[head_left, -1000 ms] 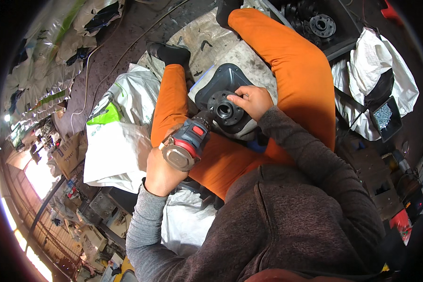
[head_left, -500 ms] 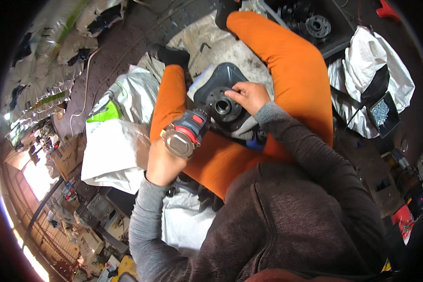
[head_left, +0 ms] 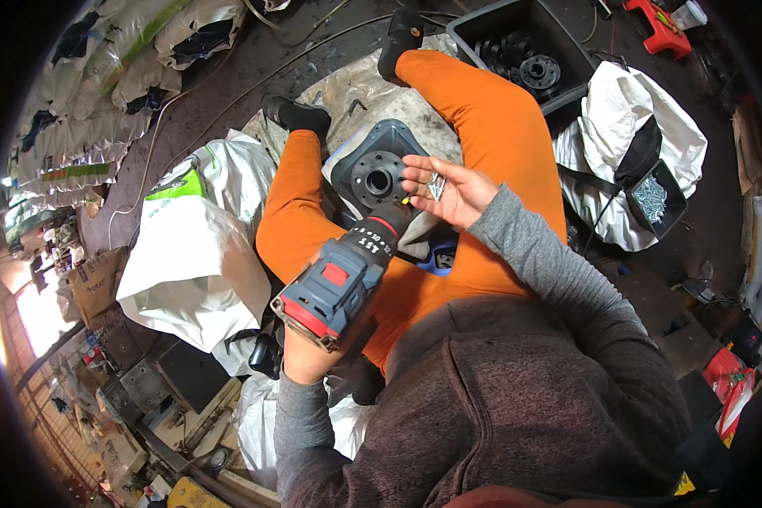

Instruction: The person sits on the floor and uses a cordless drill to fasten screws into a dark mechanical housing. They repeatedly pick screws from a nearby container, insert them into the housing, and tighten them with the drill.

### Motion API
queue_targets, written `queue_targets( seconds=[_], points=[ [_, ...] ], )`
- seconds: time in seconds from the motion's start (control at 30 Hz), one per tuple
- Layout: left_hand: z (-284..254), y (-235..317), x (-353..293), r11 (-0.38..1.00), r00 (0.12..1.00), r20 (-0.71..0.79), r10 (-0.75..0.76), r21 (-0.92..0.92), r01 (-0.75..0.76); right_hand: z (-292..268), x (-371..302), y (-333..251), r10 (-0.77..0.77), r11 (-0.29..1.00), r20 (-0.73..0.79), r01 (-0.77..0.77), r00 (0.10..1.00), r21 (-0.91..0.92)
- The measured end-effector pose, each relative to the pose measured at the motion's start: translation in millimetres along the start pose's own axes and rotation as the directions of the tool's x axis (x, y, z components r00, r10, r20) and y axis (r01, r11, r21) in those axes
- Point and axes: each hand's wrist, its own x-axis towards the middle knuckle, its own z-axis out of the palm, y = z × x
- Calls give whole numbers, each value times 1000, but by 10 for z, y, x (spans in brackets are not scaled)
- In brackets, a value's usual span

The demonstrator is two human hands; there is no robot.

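Observation:
My left hand (head_left: 307, 357) grips a grey-and-red cordless drill (head_left: 339, 279), its body hiding most of the fingers. The drill's nose points away from me, toward the near edge of a round black flange (head_left: 366, 161) with a ring of holes and a wide centre bore. Beneath the flange is a dark, roughly square plate (head_left: 391, 129) with rounded corners, between my legs. Just right of the flange, my right hand (head_left: 459, 193) is turned palm up, fingers stretched, with several silvery screws (head_left: 436, 186) lying in it.
At the far right a black crate (head_left: 474, 24) contains several dark round parts (head_left: 538, 73). A small black box of screws (head_left: 650, 200) stands right of my leg, beside a white sack (head_left: 605, 106). White bags (head_left: 190, 271) lie on the left. Cables (head_left: 254, 80) cross the floor.
My right hand has come off the flange and turned palm up, revealing screws. The drill has swung from near upright to lying lengthwise, nose away from me. The whole view has shifted slightly.

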Motion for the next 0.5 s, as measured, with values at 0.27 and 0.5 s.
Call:
queue_targets(
  seconds=[0.27, 0.5],
  points=[
    [93, 21, -56, 997, 999, -12, 47, 66, -47, 175, -107, 199, 1, 983, 16, -4, 1000, 185],
    [67, 28, -12, 998, 997, -18, 70, 9, -70, 209, -105, 269, 59, 969, -18, -53, 998, 241]
  ],
)
